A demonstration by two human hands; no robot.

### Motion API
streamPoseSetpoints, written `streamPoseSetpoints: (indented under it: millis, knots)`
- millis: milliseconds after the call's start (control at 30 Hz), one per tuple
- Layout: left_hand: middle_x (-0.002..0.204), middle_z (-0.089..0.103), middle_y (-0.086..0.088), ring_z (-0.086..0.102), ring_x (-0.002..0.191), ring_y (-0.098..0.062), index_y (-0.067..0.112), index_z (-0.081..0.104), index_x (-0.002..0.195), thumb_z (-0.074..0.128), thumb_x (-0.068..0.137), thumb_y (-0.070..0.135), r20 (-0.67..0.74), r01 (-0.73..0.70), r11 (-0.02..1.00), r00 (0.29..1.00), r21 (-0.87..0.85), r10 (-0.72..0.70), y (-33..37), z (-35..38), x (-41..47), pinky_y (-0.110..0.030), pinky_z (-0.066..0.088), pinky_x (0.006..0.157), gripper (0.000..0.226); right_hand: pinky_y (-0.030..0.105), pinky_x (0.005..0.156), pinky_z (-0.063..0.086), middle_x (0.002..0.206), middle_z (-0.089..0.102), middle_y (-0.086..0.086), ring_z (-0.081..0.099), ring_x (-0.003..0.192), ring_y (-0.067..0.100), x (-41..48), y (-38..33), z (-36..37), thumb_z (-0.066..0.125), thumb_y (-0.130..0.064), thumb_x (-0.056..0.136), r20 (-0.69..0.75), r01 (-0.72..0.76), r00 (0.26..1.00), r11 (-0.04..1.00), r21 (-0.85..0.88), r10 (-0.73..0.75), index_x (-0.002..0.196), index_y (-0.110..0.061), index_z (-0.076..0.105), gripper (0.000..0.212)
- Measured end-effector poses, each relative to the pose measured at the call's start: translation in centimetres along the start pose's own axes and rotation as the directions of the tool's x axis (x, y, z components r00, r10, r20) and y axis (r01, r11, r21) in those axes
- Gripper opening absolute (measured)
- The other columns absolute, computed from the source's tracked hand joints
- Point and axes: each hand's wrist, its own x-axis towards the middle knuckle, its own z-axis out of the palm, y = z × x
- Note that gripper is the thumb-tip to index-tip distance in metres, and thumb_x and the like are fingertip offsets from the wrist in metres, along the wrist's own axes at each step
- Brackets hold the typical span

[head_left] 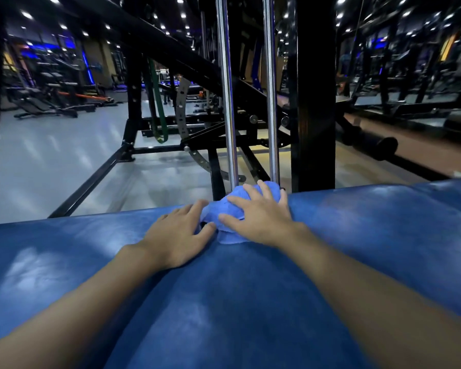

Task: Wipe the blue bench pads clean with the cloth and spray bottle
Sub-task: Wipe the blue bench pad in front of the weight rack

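1. Now my right hand [261, 217] lies spread on top of the cloth [217, 210], fingers fairly straight and released, not clenched. It presses the cloth down rather than grasping it, which I judge gives a broad, even push for wiping.
2. Bunched into a loose mound, the cloth sits at 12 o'clock on the blue bench pad [237, 302], right at its far edge. I read that as working the rim, where the pad curves away and a flat cloth would slip off.
3. At 9 o'clock of the cloth my left hand [176, 241] rests flat on the pad, fingers relaxed and holding nothing. Its thumb seems to touch the cloth's near edge. I take it as a brace for my lean, and perhaps a stop to keep the bundle together.
4. Just past the cloth at 12 o'clock rise two chrome rods [230, 102], with a black upright [314, 102] at 1 o'clock. They crowd that edge, so short strokes suit it better than long sweeps.
5. No spray bottle shows anywhere in view, so I cannot tell where it is.
6. Broad stretches of pad at 3, 6 and 9 o'clock lie outside the cloth, so I judge much wiping remains.
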Motion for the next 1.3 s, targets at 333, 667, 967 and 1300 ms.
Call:
streamPoseSetpoints:
  millis: [333,667,967,1300]
  knots:
    - [0.15,0.039,0.013,0.031,0.142,-0.013,0.037,0.035,0.145,0.022,0.089,0.064,0.091,-0.157,0.985,0.985,0.075,0.15,4.3,1.5,2.1,-0.047,0.027,0.111,0.064,0.064,0.114,0.005,0.16,0.02,-0.009,0.001,0.152,0.023,-1.6,11.2,-2.5,0.032,-0.054,0.093,-0.006,-0.233,0.972,0.965,-0.118,0.234,0.136,-0.045,0.04,0.044]
    - [0.149,0.036,0.016,0.031,0.141,-0.011,0.039,0.033,0.146,0.036,0.094,0.066,0.12,-0.252,0.966,0.962,0.056,0.244,11.2,3.8,5.5,-0.051,0.024,0.114,0.059,0.054,0.113,0.02,0.155,0.027,-0.008,0.012,0.145,0.021,-1.4,17.6,-2.0,0.026,-0.05,0.088,-0.112,-0.266,0.959,0.962,-0.058,0.259,0.142,-0.054,0.028,0.054]
    - [0.16,0.018,0.007,0.012,0.149,-0.022,0.052,0.014,0.149,0.022,0.077,0.091,0.334,-0.408,0.903,0.877,0.136,0.346,19.6,6.2,7.6,-0.067,0.013,0.112,0.083,0.05,0.113,0.019,0.151,0.032,-0.001,0.019,0.141,0.027,-3.4,27.6,-4.7,0.033,-0.043,0.095,-0.146,-0.459,0.883,0.886,-0.068,0.446,0.141,-0.044,0.037,0.046]
    - [0.161,0.016,0.004,0.011,0.15,-0.027,0.054,0.01,0.149,0.015,0.066,0.097,0.353,-0.372,0.91,0.889,0.186,0.291,20.2,6.3,7.6,-0.07,0.014,0.111,0.094,0.048,0.11,0.025,0.15,0.033,0.0,0.027,0.139,0.029,-5.7,30.5,-5.5,0.033,-0.047,0.092,-0.118,-0.561,0.82,0.828,0.027,0.56,0.136,-0.052,0.038,0.045]
